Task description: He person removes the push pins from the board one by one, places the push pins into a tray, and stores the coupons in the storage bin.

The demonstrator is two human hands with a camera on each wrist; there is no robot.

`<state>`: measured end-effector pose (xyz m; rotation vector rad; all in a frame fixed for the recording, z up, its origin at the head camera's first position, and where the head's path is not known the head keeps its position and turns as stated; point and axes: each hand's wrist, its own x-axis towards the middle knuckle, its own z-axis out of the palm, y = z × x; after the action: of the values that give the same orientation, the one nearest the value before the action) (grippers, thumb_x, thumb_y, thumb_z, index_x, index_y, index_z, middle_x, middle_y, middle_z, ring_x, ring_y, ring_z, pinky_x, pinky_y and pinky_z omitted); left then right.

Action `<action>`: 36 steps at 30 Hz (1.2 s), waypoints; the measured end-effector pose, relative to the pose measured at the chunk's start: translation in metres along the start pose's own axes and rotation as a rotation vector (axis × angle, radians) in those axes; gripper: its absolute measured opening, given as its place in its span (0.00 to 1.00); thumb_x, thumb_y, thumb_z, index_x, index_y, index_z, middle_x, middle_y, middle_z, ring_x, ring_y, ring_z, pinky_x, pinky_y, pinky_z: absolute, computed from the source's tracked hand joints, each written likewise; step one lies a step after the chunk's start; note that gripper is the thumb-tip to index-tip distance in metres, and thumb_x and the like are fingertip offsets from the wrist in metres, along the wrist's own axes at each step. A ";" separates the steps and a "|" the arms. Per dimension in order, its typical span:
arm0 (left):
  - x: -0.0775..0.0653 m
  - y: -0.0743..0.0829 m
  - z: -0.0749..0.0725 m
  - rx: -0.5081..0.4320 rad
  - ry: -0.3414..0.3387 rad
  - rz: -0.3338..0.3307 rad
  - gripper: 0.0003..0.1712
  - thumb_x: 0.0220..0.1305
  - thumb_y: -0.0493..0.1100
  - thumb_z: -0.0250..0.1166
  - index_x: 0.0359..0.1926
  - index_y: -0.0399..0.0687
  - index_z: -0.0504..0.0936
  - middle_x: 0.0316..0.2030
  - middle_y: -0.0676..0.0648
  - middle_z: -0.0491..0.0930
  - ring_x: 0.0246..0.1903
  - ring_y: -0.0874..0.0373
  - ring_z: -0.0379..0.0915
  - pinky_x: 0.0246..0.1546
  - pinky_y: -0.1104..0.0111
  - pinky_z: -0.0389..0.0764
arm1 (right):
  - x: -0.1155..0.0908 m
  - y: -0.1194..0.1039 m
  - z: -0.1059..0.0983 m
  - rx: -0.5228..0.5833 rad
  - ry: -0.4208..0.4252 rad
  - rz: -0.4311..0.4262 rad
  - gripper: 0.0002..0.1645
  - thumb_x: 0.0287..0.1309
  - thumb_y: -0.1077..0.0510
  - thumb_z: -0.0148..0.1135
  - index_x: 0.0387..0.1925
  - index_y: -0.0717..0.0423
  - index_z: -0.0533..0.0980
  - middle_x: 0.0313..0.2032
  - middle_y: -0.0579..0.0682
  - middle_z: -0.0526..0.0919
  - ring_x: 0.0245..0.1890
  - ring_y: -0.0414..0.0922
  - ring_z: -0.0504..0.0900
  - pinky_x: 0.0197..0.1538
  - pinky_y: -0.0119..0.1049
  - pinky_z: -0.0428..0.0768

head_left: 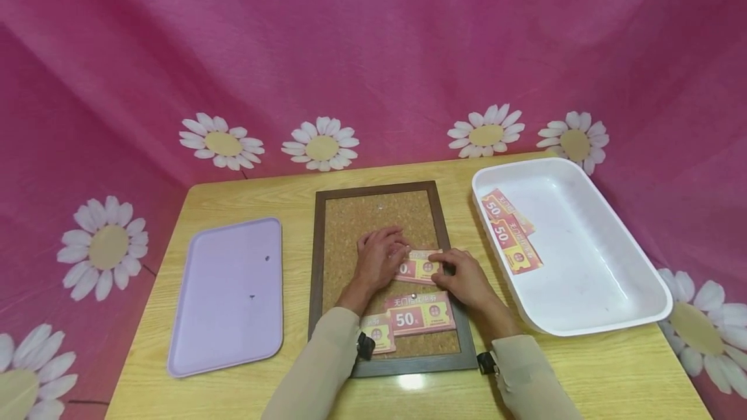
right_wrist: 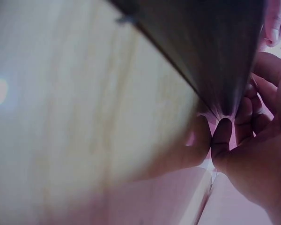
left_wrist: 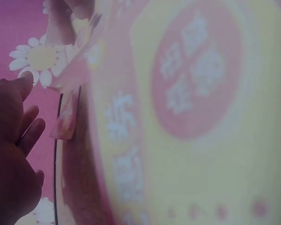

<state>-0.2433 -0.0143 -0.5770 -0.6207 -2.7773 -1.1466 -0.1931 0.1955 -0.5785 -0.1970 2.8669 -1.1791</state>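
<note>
My right hand [head_left: 467,280] pinches the right end of a red and yellow paper coupon [head_left: 420,266] that lies over the middle of a cork board [head_left: 350,238]. My left hand [head_left: 379,261] is at the coupon's left end with its fingers bent. A thin dark point, like a push pin's needle, shows at those fingertips [left_wrist: 27,77] in the left wrist view; the pin's head is hidden. Below, another coupon marked 50 [head_left: 408,319] has a push pin [head_left: 414,295] at its top edge. A third coupon [head_left: 382,337] is partly hidden by the left sleeve.
A lilac tray [head_left: 227,316] with two small pins stands left of the board. To the right is a deep white tray [head_left: 583,258] holding several coupons [head_left: 516,245]. Another pin [head_left: 380,207] is near the board's top. Behind the table hangs a pink flowered cloth [head_left: 373,50].
</note>
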 end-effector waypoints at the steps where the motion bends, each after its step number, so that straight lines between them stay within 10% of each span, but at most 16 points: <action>1: 0.000 0.001 -0.001 -0.004 0.002 0.002 0.11 0.65 0.51 0.60 0.40 0.53 0.85 0.59 0.50 0.77 0.60 0.53 0.70 0.64 0.49 0.53 | 0.000 0.000 0.000 0.012 0.000 0.009 0.21 0.48 0.59 0.72 0.47 0.51 0.82 0.42 0.50 0.84 0.45 0.50 0.77 0.50 0.47 0.73; 36: -0.029 0.005 -0.032 -0.007 0.132 0.010 0.08 0.61 0.47 0.66 0.39 0.52 0.85 0.58 0.50 0.78 0.60 0.51 0.72 0.60 0.49 0.62 | -0.008 -0.023 -0.019 0.223 0.179 0.124 0.17 0.56 0.62 0.64 0.49 0.54 0.81 0.33 0.50 0.75 0.36 0.42 0.74 0.39 0.29 0.75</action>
<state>-0.2177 -0.0435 -0.5570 -0.5382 -2.6586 -1.1509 -0.1840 0.1935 -0.5487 0.0974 2.8104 -1.5484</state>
